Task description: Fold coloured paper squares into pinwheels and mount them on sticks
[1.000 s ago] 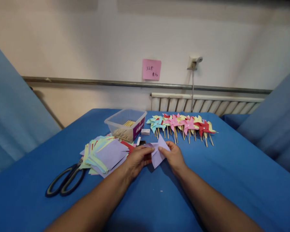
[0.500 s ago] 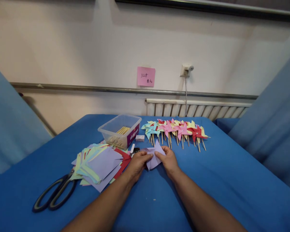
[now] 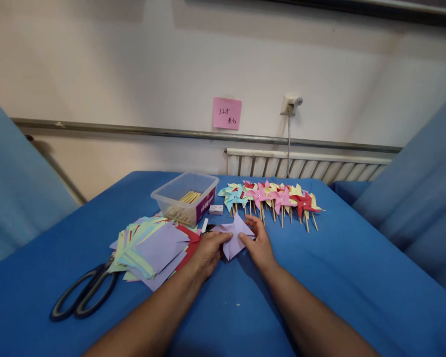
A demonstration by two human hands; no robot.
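A purple paper pinwheel (image 3: 235,239), its corners folded toward the centre, is held above the table between both hands. My left hand (image 3: 210,250) is closed on its left side, with the thumb pressed near the middle. My right hand (image 3: 259,244) pinches the right side, thumb in front and the other fingers partly hidden behind the paper. Just beyond my left hand lie a small dark object (image 3: 208,228) and a small white box (image 3: 216,210). A stack of coloured paper squares (image 3: 159,248) lies left of my left hand.
Scissors (image 3: 85,290) lie at the left, blades under the paper stack. Behind stands a clear plastic box (image 3: 163,198) with wooden sticks (image 3: 189,198). Finished pinwheels (image 3: 259,195) on sticks lie at the back right. All rest on a blue tablecloth (image 3: 338,277); curtains (image 3: 423,183) hang at the sides.
Another corner of the purple paper is folded inward, so the pinwheel shape shows more plainly. My right fingers have shifted along its right edge. The camera view has tilted slightly.
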